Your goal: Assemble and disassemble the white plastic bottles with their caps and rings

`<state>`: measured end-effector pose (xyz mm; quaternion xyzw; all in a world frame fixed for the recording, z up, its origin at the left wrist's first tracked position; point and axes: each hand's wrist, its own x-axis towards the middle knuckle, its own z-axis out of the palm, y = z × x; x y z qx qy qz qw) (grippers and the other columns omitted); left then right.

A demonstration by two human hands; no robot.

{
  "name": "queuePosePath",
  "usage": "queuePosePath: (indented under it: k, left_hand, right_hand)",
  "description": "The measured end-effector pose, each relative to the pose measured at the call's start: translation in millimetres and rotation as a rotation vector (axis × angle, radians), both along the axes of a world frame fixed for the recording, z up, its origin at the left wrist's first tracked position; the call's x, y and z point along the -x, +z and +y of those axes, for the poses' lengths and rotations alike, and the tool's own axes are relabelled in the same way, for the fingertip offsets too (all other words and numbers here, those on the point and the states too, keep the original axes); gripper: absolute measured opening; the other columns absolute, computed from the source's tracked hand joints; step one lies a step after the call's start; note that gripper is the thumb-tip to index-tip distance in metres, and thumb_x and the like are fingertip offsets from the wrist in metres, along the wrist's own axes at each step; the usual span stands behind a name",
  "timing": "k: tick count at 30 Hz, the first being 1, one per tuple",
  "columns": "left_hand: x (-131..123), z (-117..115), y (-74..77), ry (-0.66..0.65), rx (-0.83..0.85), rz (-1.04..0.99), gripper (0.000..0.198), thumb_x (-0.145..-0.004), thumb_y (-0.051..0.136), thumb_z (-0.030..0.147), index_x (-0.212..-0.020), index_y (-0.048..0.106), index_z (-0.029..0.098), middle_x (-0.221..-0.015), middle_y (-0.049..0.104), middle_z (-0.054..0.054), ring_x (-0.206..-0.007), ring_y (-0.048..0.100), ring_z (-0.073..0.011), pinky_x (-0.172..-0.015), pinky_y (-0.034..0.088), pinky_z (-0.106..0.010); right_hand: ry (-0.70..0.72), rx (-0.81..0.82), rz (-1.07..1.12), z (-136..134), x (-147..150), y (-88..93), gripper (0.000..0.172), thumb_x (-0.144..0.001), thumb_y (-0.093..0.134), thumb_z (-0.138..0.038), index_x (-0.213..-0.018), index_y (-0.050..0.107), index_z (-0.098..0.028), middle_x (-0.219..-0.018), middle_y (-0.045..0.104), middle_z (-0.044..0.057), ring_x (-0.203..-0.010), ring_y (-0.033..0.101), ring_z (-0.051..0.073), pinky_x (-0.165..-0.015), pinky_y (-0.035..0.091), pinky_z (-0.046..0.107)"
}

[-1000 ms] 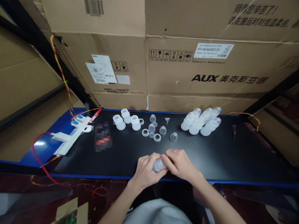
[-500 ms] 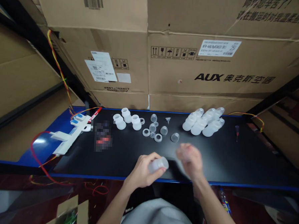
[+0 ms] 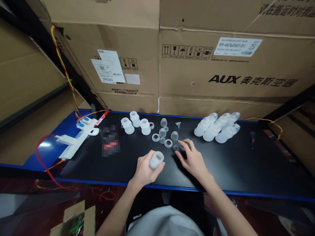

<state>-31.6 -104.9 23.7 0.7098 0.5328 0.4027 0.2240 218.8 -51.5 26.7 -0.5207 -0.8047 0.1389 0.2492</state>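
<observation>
My left hand [image 3: 145, 169] is wrapped round a milky white baby bottle [image 3: 156, 160], its open mouth tilted up towards me. Over the mat, my right hand [image 3: 193, 160] is open, thumb and fingers apart around a small clear piece [image 3: 176, 147]; whether it touches this piece I cannot tell. Just beyond lie a clear dome cap [image 3: 174, 135], another dome cap [image 3: 162, 132], a white ring [image 3: 168, 143] and a second ring [image 3: 155, 137]. A clear nipple [image 3: 178, 125] rests farther back.
Several open bottles [image 3: 145, 127] stand at the back left-centre. Several capped bottles [image 3: 212, 132] lie grouped at the back right. A power strip [image 3: 75, 142] with cables is on the left, and a small dark-tipped tool [image 3: 252, 140] on the right. Cardboard boxes [image 3: 185, 87] wall the back.
My left hand has moved left, turning the bottle's mouth upward. My right hand has gone from a blurred, curled pose above the mat to open fingers over the small clear parts.
</observation>
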Motion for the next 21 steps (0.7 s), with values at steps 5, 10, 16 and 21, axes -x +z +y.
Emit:
queuePosePath:
  k: [5,10,16,21]
  left_hand:
    - [-15.0,16.1,2.6,0.005,-0.08,0.332,0.024,-0.086,0.078,0.042,-0.094,0.064,0.024,-0.079,0.073,-0.003,-0.072,0.073,-0.0229,-0.07,0.047,-0.032]
    - [-4.5,33.7,-1.2,-0.024,-0.068,0.333,0.037,-0.078,0.079,0.031,-0.11,0.061,0.024,-0.092,0.076,-0.005,-0.082,0.076,-0.0272,-0.075,0.05,-0.035]
    - [4.3,32.8,3.3,-0.177,0.158,0.064,0.037,-0.08,0.083,0.035,-0.104,0.058,0.023,-0.098,0.071,-0.001,-0.082,0.067,-0.0193,-0.078,0.047,-0.03]
    - [32.6,38.9,8.9,-0.401,0.456,-0.265,0.045,-0.078,0.089,0.046,-0.096,0.057,0.02,-0.085,0.061,0.004,-0.073,0.055,-0.0133,-0.068,0.043,-0.024]
  right_hand:
    - [0.246,0.097,0.273,-14.6,16.5,7.7,0.045,-0.105,0.068,-0.052,-0.14,0.062,-0.025,-0.11,0.074,0.006,-0.074,0.066,0.018,-0.076,0.058,0.034]
    - [0.256,-0.075,0.312,-11.6,20.0,6.9,0.039,-0.106,0.069,-0.045,-0.138,0.066,-0.021,-0.103,0.075,0.01,-0.092,0.069,0.024,-0.086,0.059,0.04]
    - [0.401,-0.193,0.336,-7.1,8.2,5.9,0.041,-0.107,0.069,-0.032,-0.146,0.062,-0.026,-0.125,0.076,0.012,-0.11,0.069,0.028,-0.099,0.057,0.048]
    - [0.267,-0.41,0.342,-19.1,-18.3,25.9,0.046,-0.104,0.058,-0.012,-0.147,0.059,-0.03,-0.132,0.072,0.012,-0.118,0.068,0.03,-0.099,0.056,0.049]
